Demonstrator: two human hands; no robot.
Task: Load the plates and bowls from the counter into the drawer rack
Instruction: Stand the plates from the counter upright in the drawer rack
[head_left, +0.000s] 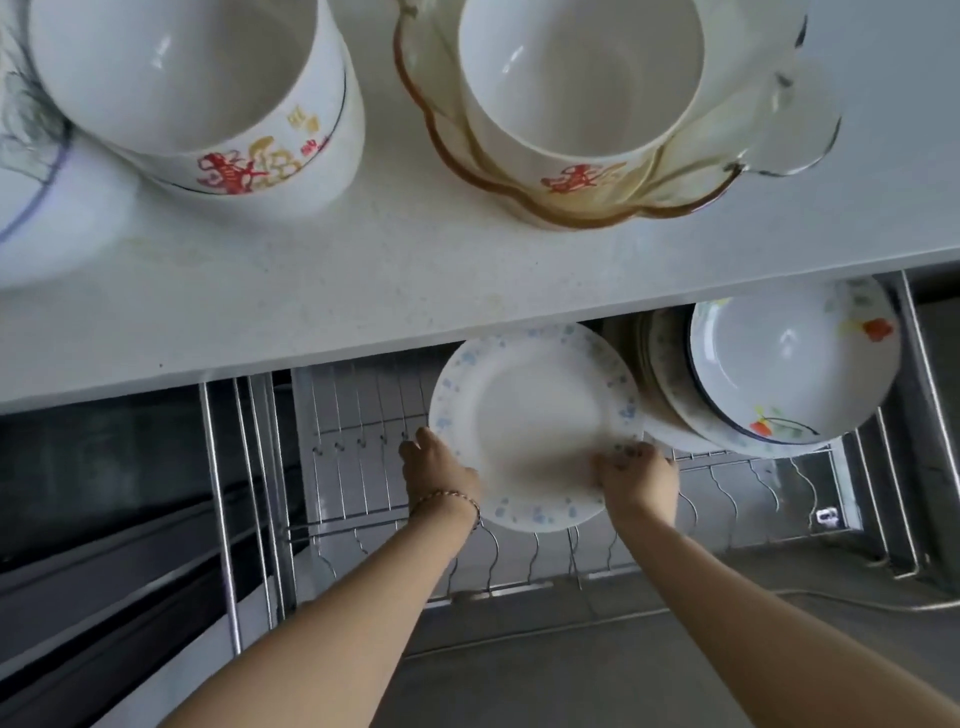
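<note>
A white plate with blue speckles hangs tilted over the wire drawer rack, below the counter edge. My left hand grips its left rim and my right hand grips its lower right rim. To the right, several plates stand in the rack, fronted by a white plate with red flowers. On the counter sit a stack of white bowls with red print and another white bowl nested in amber glass scalloped bowls.
A pale dish with a blue line lies at the counter's left edge. The rack's left slots and front row of wire prongs hold nothing. Dark cabinet fronts are at the left, grey floor below.
</note>
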